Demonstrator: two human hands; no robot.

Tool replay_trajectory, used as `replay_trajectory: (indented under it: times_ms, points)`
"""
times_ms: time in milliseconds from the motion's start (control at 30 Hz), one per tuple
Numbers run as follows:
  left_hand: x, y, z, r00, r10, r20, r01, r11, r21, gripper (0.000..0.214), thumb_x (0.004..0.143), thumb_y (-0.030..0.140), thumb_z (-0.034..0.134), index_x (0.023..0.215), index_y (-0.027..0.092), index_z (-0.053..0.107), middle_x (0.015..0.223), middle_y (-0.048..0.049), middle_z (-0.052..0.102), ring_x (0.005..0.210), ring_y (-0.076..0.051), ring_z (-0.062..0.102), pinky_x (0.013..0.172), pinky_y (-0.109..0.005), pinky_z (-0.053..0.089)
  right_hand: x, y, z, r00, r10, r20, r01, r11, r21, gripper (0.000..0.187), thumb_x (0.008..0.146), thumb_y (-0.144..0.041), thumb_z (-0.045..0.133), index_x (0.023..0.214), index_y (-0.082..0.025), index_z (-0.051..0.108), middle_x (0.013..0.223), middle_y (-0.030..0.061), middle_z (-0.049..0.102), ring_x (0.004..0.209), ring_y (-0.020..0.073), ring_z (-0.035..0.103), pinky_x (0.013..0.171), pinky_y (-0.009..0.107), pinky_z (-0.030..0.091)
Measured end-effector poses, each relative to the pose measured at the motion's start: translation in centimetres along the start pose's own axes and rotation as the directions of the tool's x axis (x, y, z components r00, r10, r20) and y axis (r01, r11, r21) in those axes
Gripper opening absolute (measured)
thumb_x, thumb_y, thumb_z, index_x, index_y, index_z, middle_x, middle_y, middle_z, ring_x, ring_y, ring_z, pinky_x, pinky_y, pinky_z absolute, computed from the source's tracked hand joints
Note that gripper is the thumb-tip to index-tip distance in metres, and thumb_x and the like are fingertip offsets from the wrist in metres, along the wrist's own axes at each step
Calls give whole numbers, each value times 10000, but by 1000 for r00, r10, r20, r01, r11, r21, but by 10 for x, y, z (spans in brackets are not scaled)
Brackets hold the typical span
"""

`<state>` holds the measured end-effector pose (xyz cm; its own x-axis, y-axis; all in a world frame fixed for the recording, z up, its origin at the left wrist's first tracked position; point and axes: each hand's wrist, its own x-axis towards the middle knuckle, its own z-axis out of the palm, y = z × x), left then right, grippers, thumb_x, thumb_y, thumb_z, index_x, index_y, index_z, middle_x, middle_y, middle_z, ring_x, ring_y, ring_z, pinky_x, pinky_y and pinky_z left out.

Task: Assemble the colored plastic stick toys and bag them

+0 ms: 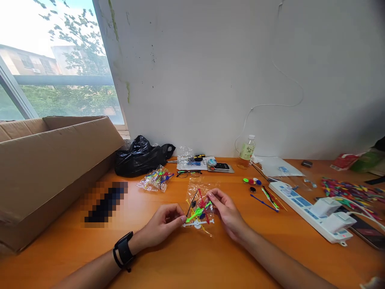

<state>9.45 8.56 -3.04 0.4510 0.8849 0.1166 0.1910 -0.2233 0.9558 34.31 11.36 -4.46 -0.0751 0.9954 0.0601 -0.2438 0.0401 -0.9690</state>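
A bright green plastic clock hand (198,212) with a round hub slants between my two hands. My left hand (165,225) pinches near its lower left end, thumb and forefinger together. At its upper right end, my right hand (227,211) has its fingertips closed on it. Right below is a white clock hand (197,224), whose left end comes close to my left thumb. Red, yellow and black clock hands lie crossed around the green one, over a clear plastic bag (192,188). A dark round piece (193,204) shows among them.
A filled clear bag (156,179) and black plastic bag (141,156) lie left of centre, beside a large cardboard box (60,160). Rightward are small round caps (251,182), loose clock hands (264,202), a power strip (309,212), a drink bottle (247,152) and a colourful pile (345,190).
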Motion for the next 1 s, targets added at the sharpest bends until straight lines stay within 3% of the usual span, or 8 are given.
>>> replay_trajectory:
  times_ms: [167, 333, 467, 600, 800, 1000]
  points:
    - [2, 2, -1, 999, -40, 8, 40, 999, -25, 485, 920, 627, 685, 805, 157, 658, 749, 6, 602, 677, -124, 480, 624, -237, 390, 0, -2, -1, 999, -43, -1, 43, 998, -42, 398, 825, -587, 840, 865, -224, 680, 856, -7, 612, 817, 182, 567, 766, 286, 484]
    - [2, -3, -3, 993, -80, 85, 87, 992, -88, 471, 872, 605, 756, 788, 153, 654, 735, 11, 602, 670, -117, 484, 632, -233, 395, -1, -3, 0, 998, -35, 58, 40, 996, -85, 418, 831, -612, 823, 862, -222, 676, 841, 1, 621, 806, 185, 569, 731, 278, 466]
    - [2, -10, -4, 989, -36, 143, 66, 976, -208, 444, 834, 555, 832, 973, 159, 690, 877, -35, 683, 788, -162, 595, 723, -263, 468, -3, -1, 3, 993, -19, 118, 38, 986, -160, 474, 812, -660, 814, 806, -213, 654, 758, -15, 567, 718, 165, 507, 661, 269, 406]
    - [5, -12, -3, 993, -27, 114, 50, 978, -202, 468, 885, 557, 792, 1113, 158, 702, 1016, -78, 726, 918, -207, 652, 833, -312, 504, -6, 2, 8, 981, -12, 195, 53, 976, -210, 498, 804, -684, 803, 781, -205, 667, 738, -17, 577, 723, 169, 511, 695, 282, 412]
    - [6, -5, -3, 999, -47, 24, 49, 992, -116, 460, 919, 578, 741, 1016, 128, 742, 972, -83, 750, 864, -196, 646, 805, -303, 499, -3, 7, 5, 984, 40, 172, 7, 964, -266, 515, 771, -705, 808, 846, -197, 770, 843, 29, 701, 833, 217, 603, 796, 322, 459]
    - [8, -10, -5, 992, -54, -116, 43, 994, -103, 488, 900, 613, 737, 935, 127, 732, 887, -73, 746, 799, -189, 640, 747, -289, 490, -2, 8, 3, 981, 96, 171, -51, 966, -254, 505, 752, -702, 822, 852, -207, 796, 791, 23, 701, 745, 195, 602, 713, 311, 481]
